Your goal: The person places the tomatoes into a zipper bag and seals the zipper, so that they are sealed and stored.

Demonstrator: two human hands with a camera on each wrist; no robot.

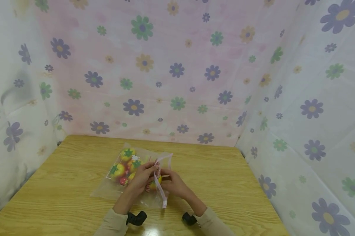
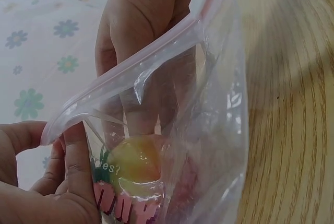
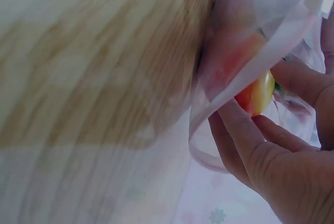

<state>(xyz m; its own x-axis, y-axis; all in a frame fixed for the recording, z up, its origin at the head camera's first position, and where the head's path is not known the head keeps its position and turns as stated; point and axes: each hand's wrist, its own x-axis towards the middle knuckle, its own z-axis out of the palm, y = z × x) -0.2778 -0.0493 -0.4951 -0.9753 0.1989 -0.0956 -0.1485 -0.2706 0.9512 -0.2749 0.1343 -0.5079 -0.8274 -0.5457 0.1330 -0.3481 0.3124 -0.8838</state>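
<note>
A clear plastic zip bag with a pink zip edge and white slider lies on the table, its mouth toward the right. Inside are several yellow-and-red fruits with green leafy tops. My left hand pinches the zip edge between thumb and fingers, as the left wrist view shows. Through the bag's mouth reaches my right hand, its fingers around one yellow-and-red fruit. Clear film covers part of that fruit in the left wrist view, with pink lettering in front.
The wooden table extends around the bag on all sides. Flower-printed cloth hangs behind it and along both sides. Black wrist-worn devices sit by both sleeves, close to the tabletop.
</note>
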